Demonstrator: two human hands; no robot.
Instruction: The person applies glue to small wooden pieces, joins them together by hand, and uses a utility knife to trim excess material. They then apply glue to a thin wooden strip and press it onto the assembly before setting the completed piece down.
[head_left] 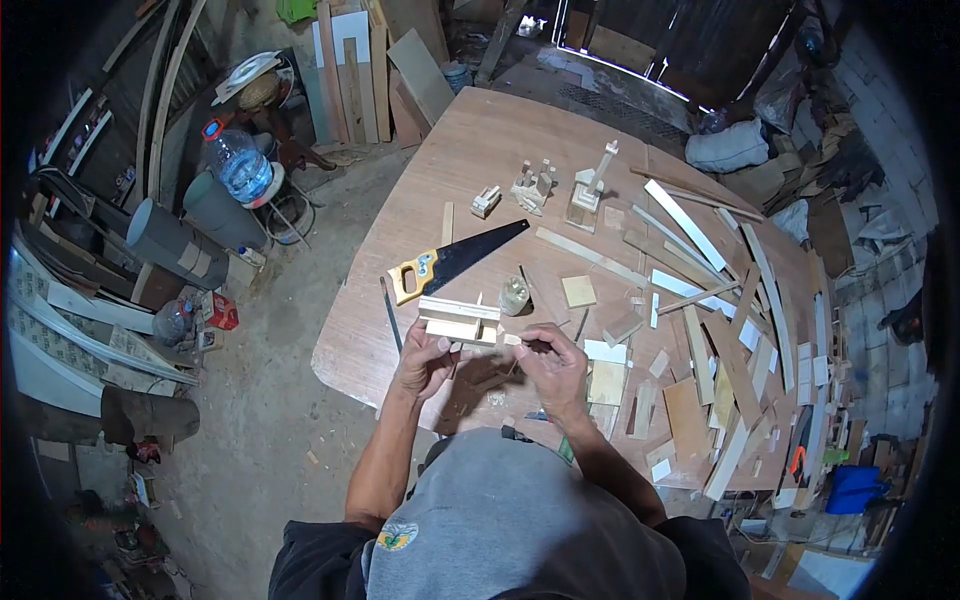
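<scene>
My left hand (424, 366) is closed around the left end of a small wooden model (458, 325), a pale, narrow assembly of strips with a step-like recess, raised over the near table edge. At the model's right end my right hand (555, 370) pinches a small wood piece (512, 340) between thumb and fingers. Just beyond the model stands a cloudy glass jar (514, 295) with a thin stick beside it. A handsaw (470, 255) with a yellow handle lies farther back to the left. One square wood block (579, 291) rests right of the jar.
Small wooden models, among them a tower (588, 192) and a little vehicle (486, 201), stand at the back of the table (400, 215). Many strips and offcuts (690, 430) cover its right side. A water bottle (240, 168) sits on a stool at left.
</scene>
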